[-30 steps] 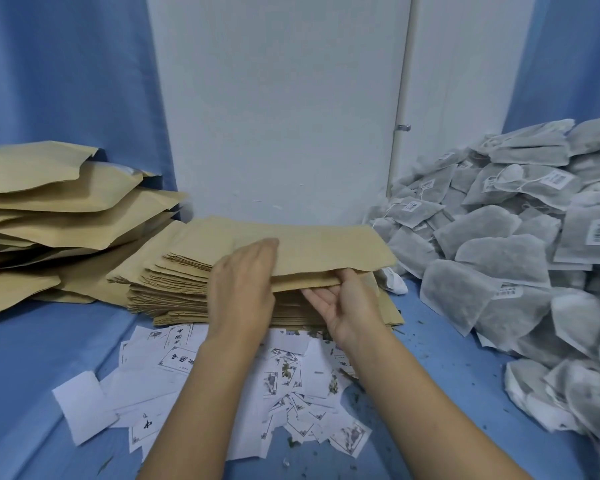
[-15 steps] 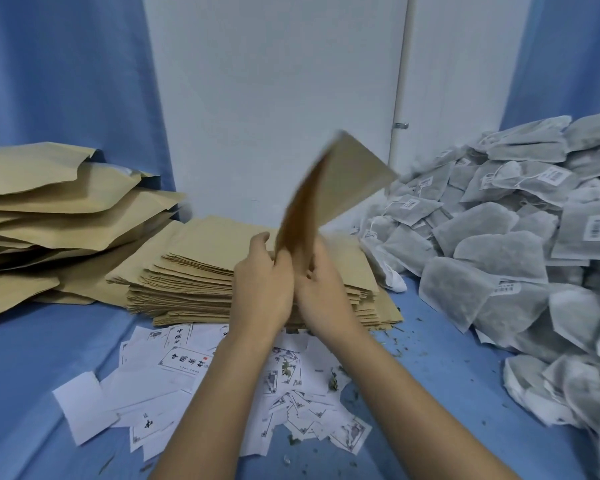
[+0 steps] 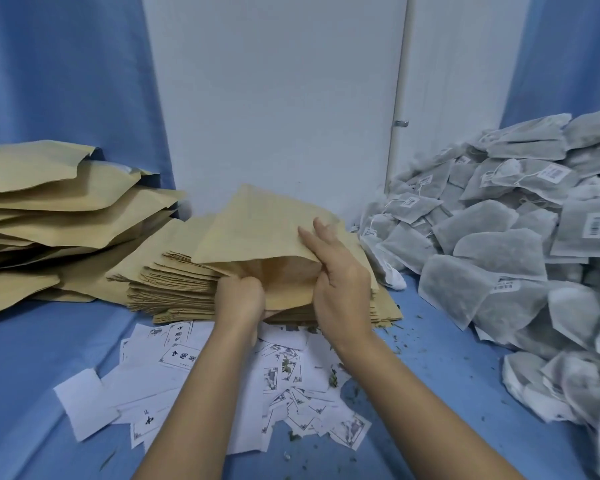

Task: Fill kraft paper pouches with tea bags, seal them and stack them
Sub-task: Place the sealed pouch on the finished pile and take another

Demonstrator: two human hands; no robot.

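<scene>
Kraft pouch [image 3: 257,230] hovering over flat pouch stack [image 3: 167,285], rear centre of bench [image 3: 49,358]. Left hand [image 3: 239,299] pinching lower lip, right hand [image 3: 340,289] gripping upper lip: 2 hands holding mouth apart for filling. Tea bags [image 3: 499,244] lying along right edge.

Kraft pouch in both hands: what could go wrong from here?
1. The left hand and right hand pull the kraft pouch mouth apart; the paper might tear at a side seam.
2. Both hands are occupied and the tea bags lie off to the right; releasing one hand to fetch them may let the mouth close.
</scene>
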